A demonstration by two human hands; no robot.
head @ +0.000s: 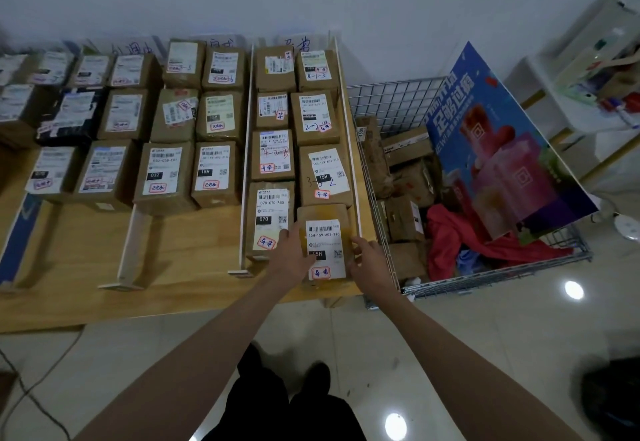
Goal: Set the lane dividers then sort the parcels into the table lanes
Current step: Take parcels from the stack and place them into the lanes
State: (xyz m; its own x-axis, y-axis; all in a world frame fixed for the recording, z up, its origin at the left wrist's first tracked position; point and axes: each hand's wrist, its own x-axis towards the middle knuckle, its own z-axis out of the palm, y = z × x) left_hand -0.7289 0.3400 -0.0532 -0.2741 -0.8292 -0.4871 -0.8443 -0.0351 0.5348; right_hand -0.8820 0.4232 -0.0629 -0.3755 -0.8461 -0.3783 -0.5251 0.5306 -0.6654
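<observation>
Both hands hold one brown parcel at the near end of the rightmost lane on the wooden table. The left hand grips its left edge with the thumb over the label; the right hand has its fingers curled against the right edge. The parcel lies flat, label up, its long axis running along the lane toward the wall, between two white dividers. A wire basket of parcels stands just beside the table.
</observation>
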